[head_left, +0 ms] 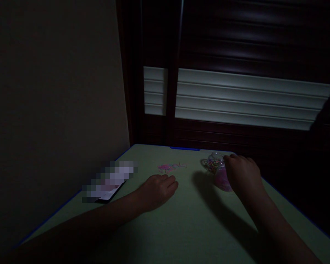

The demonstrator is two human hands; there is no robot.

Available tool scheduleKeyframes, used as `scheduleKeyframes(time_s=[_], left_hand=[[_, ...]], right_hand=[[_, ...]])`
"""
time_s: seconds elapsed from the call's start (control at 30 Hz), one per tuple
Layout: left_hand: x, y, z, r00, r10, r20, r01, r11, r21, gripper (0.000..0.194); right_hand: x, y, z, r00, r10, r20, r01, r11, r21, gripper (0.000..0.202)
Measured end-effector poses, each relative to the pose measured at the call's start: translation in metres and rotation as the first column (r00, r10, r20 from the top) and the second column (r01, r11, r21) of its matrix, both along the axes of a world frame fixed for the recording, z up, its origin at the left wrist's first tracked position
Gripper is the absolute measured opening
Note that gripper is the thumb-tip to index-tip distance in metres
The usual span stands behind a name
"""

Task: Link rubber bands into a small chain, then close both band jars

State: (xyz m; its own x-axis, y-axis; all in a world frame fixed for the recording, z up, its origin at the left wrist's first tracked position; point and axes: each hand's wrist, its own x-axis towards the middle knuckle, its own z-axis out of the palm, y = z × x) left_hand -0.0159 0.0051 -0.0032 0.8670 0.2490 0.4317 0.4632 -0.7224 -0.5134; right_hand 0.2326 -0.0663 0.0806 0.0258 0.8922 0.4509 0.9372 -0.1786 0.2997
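Right hand (243, 172) curls at pink jar (221, 180); left hand (158, 190) is near pieces (164, 167).

Very dim, dark edges, soft shadow (213, 200) across tabletop (178, 227), pixelated patch (110, 181)

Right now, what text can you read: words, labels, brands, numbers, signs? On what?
None readable.
Flat item on the left of the table: flat item is pixelated, can't read.
Back jar, front jar: too small and dark to make out any text.
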Motion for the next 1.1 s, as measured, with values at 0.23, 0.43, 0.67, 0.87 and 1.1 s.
scheduleKeyframes(time_s=[0.23,0.43,0.67,0.87,1.1], left_hand=[[0.0,0.0,-0.001,1.0,0.022,0.003,-0.022,1.0,0.01,0.01],[0.0,0.0,0.001,0.998,0.055,-0.007,-0.055,0.997,-0.046,0.013],[0.0,0.0,0.002,0.985,0.173,-0.018,-0.173,0.971,-0.166,0.013],[-0.007,0.008,0.007,0.944,0.325,0.046,-0.305,0.92,-0.246,0.018],[-0.019,0.016,0.011,0.879,0.452,0.152,-0.352,0.831,-0.431,0.026]], right_hand=[[-0.014,0.007,-0.014,0.97,0.24,0.032,-0.241,0.97,0.019,0.015],[-0.029,0.017,-0.031,0.878,0.477,0.021,-0.469,0.87,-0.149,0.021],[-0.036,0.024,-0.046,0.8,0.599,-0.037,-0.585,0.763,-0.274,0.016],[-0.038,0.017,-0.042,0.761,0.617,-0.198,-0.648,0.725,-0.233,0.017],[-0.039,0.016,-0.043,0.702,0.639,-0.314,-0.706,0.685,-0.183,0.02]])
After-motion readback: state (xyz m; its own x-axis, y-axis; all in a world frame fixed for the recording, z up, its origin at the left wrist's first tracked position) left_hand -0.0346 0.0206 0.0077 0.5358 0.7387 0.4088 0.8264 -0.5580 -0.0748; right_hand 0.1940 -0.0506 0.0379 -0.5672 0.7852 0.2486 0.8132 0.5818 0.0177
